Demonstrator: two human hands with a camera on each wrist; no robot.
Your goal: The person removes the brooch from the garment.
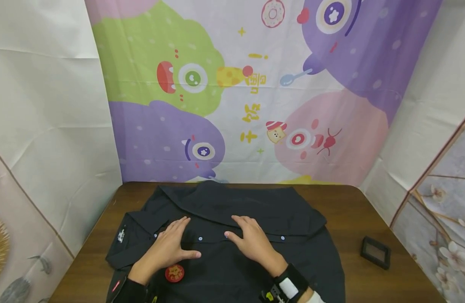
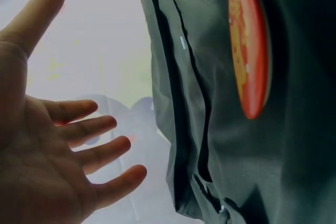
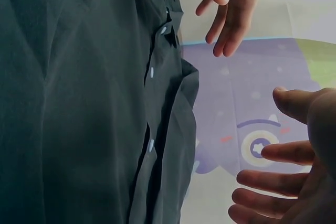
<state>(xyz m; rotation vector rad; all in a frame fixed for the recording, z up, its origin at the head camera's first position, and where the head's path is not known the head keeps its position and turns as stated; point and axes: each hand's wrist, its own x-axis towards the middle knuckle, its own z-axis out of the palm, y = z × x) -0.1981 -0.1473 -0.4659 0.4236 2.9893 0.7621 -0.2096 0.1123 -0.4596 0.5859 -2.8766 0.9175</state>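
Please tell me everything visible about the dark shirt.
The shirt is nearly black, its cloth slightly creased. It lies on the brown table, folded at the far side, with small pale buttons in a row across it. A round red disc rests on it. The left hand and right hand hover above, apparently not touching.

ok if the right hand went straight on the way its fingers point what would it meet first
Most likely the dark shirt, whose folded part lies ahead of the right hand; height is hard to judge, so it might pass above toward the printed cloth behind.
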